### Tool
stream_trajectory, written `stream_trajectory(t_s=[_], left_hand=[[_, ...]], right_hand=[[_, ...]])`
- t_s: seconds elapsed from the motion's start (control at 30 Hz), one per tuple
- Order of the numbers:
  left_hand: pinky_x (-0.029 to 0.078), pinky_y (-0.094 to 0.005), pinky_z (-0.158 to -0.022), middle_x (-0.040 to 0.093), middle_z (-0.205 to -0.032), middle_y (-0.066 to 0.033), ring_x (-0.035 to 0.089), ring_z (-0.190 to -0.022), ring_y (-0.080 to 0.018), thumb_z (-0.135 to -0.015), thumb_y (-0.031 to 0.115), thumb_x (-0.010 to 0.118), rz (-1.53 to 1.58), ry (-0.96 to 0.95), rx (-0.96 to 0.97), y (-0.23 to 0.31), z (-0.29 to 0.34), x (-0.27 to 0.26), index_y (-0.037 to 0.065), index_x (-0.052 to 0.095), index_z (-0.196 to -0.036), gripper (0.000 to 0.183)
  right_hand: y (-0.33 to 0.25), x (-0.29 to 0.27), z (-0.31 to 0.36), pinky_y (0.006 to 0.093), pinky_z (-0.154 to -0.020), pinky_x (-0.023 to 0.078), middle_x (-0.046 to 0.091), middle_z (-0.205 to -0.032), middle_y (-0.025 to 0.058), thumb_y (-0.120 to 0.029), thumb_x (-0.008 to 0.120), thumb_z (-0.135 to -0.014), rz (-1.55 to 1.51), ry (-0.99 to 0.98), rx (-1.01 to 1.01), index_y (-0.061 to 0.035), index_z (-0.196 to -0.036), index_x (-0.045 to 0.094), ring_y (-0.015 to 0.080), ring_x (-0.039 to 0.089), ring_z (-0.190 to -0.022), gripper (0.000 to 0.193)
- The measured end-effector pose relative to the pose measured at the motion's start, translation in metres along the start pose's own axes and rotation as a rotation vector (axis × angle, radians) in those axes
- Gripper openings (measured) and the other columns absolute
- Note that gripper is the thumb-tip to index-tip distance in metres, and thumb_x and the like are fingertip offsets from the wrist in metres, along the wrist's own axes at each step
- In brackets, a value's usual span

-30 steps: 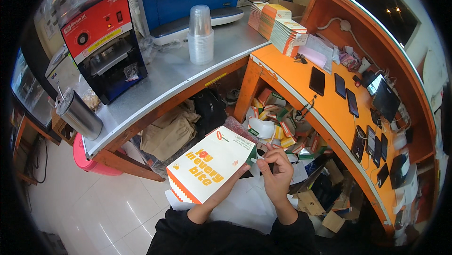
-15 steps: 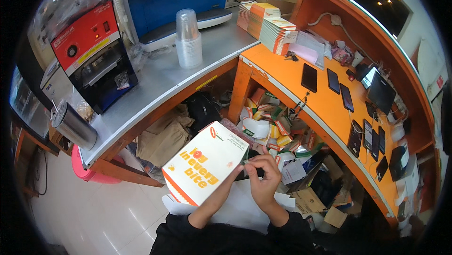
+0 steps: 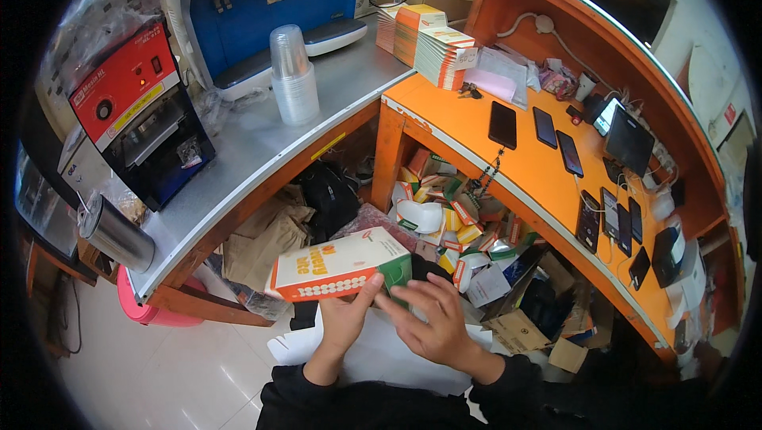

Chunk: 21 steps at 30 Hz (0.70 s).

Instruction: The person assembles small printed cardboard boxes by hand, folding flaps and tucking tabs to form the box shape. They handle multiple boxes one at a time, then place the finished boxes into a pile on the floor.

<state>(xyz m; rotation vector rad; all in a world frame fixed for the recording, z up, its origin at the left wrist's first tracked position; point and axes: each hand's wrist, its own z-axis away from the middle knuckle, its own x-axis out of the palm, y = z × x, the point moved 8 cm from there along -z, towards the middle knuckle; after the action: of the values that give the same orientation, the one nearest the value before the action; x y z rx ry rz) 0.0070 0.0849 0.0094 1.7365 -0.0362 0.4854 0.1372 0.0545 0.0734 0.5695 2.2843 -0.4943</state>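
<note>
A white and orange food carton point(image 3: 337, 263) with a green end lies tilted in front of me. My left hand point(image 3: 343, 325) grips it from below, the thumb on its near side by the green end. My right hand point(image 3: 435, 320) is at that green end, fingers stretched and apart, holding nothing; whether a fingertip touches the carton I cannot tell. Under both hands, a white sheet that looks like card point(image 3: 373, 358) lies across my lap. The carton's far side and underside are hidden.
Loose flattened cartons point(image 3: 460, 224) heap beneath the orange counter point(image 3: 444, 101); several phones lie on top, with stacked folded cartons point(image 3: 444, 53) at its end. On the metal counter point(image 3: 246, 132) stand clear plastic cups point(image 3: 294, 89) and a red-black machine point(image 3: 139, 97). Brown cardboard boxes point(image 3: 516, 335) sit lower right.
The carton has turned and tipped, so its dotted orange side and green end now show. My right hand has let go of its edge and spread its fingers. The view has shifted slightly.
</note>
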Motion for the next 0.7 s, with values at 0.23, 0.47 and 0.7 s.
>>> stream_trajectory(t_s=[0.23,0.47,0.7], left_hand=[[0.047,-0.0241,-0.073,0.061,-0.099,-0.0068,0.058,-0.086,-0.0105,-0.083,0.008,0.065,0.144,-0.222,-0.167,0.015,-0.011,0.012,-0.001,0.053,-0.11,0.031],[0.045,-0.0265,-0.082,0.06,-0.102,-0.0073,0.056,-0.093,-0.0123,-0.085,0.014,0.063,-0.074,-0.654,-0.145,0.035,-0.021,0.039,0.0,0.054,-0.113,0.032],[0.039,-0.0336,-0.092,0.064,-0.106,-0.0116,0.059,-0.097,-0.0197,-0.083,0.035,0.064,-0.027,-0.71,0.085,0.065,-0.018,0.028,0.001,0.056,-0.115,0.048]], right_hand=[[-0.032,-0.021,-0.02,0.0404,-0.103,0.032,0.054,-0.12,0.0025,-0.018,0.05,-0.085,0.175,-0.308,-0.484,-0.0124,-0.119,0.056,0.0173,0.046,-0.116,0.036],[-0.042,-0.023,-0.025,0.0365,-0.1,0.034,0.058,-0.097,-0.002,-0.02,0.053,-0.083,0.53,-0.447,-0.728,-0.0157,-0.105,0.062,0.0124,0.052,-0.096,0.024],[0.013,-0.047,-0.051,0.0326,-0.08,0.037,0.055,-0.079,-0.0011,-0.014,0.064,-0.077,-0.004,-0.132,-0.141,-0.01,-0.095,0.062,0.0149,0.051,-0.075,0.018]])
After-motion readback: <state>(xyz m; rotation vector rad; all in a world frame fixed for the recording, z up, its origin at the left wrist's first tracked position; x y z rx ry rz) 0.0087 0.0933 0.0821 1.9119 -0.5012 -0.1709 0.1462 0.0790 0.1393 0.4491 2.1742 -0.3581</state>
